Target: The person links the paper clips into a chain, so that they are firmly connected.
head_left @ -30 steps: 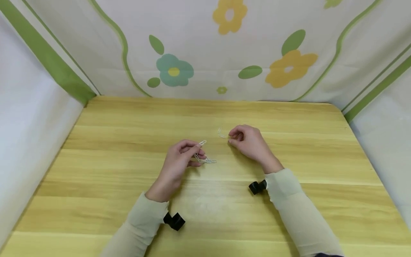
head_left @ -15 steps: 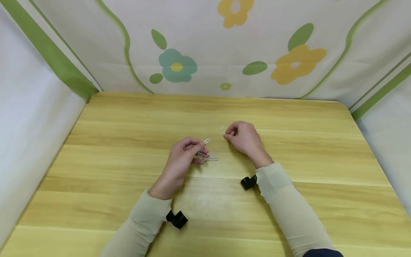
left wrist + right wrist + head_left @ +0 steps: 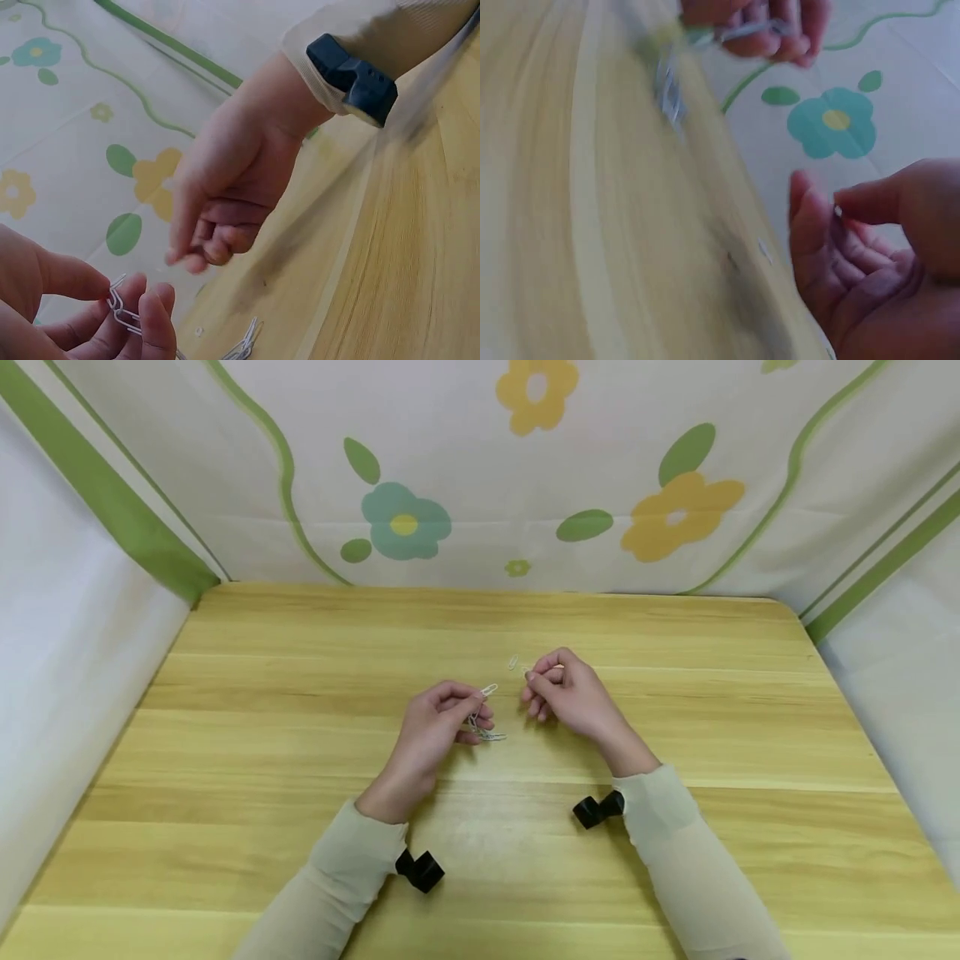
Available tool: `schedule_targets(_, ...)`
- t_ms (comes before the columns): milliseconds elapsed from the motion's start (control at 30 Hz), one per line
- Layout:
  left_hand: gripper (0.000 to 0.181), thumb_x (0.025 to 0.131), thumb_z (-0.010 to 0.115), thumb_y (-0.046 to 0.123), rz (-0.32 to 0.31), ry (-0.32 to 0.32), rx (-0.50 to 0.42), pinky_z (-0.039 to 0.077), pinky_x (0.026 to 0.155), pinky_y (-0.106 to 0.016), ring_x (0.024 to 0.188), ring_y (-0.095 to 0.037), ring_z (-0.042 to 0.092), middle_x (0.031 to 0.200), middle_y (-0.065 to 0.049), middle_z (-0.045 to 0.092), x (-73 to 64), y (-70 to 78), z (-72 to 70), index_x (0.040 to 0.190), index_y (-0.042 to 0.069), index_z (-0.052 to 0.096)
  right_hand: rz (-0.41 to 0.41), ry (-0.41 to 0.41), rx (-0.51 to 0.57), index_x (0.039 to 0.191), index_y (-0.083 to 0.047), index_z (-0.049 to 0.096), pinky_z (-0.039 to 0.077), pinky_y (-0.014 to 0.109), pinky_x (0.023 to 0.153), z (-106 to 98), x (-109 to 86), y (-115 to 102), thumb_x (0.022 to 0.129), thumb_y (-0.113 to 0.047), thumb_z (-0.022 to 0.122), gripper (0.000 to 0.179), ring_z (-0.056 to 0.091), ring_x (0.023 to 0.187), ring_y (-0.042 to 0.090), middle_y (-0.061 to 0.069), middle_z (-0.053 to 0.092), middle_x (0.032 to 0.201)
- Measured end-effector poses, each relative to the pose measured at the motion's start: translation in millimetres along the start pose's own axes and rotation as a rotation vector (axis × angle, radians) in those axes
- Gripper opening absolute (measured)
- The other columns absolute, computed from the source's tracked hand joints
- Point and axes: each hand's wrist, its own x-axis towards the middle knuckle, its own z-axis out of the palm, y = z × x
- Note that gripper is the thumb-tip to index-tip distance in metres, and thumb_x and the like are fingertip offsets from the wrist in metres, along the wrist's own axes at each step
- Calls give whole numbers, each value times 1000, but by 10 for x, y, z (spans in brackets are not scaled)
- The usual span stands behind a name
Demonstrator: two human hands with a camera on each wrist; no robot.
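Between thumb and fingers, my left hand (image 3: 423,731) pinches a chain of linked white paper clips (image 3: 489,690). One clip of it juts past the fingertips, and the lower links hang below the hand, seen also as a dangling bunch (image 3: 241,343) in the left wrist view. To the right, my right hand (image 3: 576,697) pinches a single white paper clip (image 3: 526,670), mostly covered by thumb and forefinger; only a small white tip (image 3: 838,211) shows in the right wrist view. Another loose paper clip (image 3: 513,662) lies on the table just beyond the right fingertips.
A wooden table (image 3: 300,827) spreads under both hands. Behind it hangs a white curtain (image 3: 480,477) with printed flowers, and plain white cloth stands at both sides. Each wrist carries a small black camera (image 3: 597,811).
My right hand has reached to one of two loose paper clips, pinched it and lifted it off the table. The left hand keeps its grip on the chain, nearly in place.
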Motion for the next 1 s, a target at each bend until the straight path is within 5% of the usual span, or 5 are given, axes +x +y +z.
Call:
schedule_targets(433, 19, 107, 65, 12, -4, 13, -54, 62, 72, -30, 79, -14, 75, 96, -12, 78, 1, -36, 87, 119, -2, 70, -159, 23, 335, 110, 1, 67, 66, 34, 83, 143, -278, -64, 100, -2, 73, 12, 76, 84, 16, 6, 76, 98)
schedule_targets(733, 20, 108, 64, 14, 29, 1, -23, 60, 71, -29, 79, -14, 74, 102, -17, 78, -20, -35, 128, 120, -2, 70, -201, 8, 325, 115, 3, 72, 66, 35, 82, 112, -297, -37, 103, -4, 71, 14, 77, 83, 15, 15, 80, 106)
schedule_targets(1000, 18, 107, 67, 16, 25, -13, -7, 60, 73, -31, 80, -14, 74, 101, -15, 78, -38, -13, 148, 117, 2, 71, -197, 15, 228, 127, 3, 65, 66, 34, 78, 77, -309, -52, 102, 0, 70, 26, 78, 81, 17, 4, 79, 96)
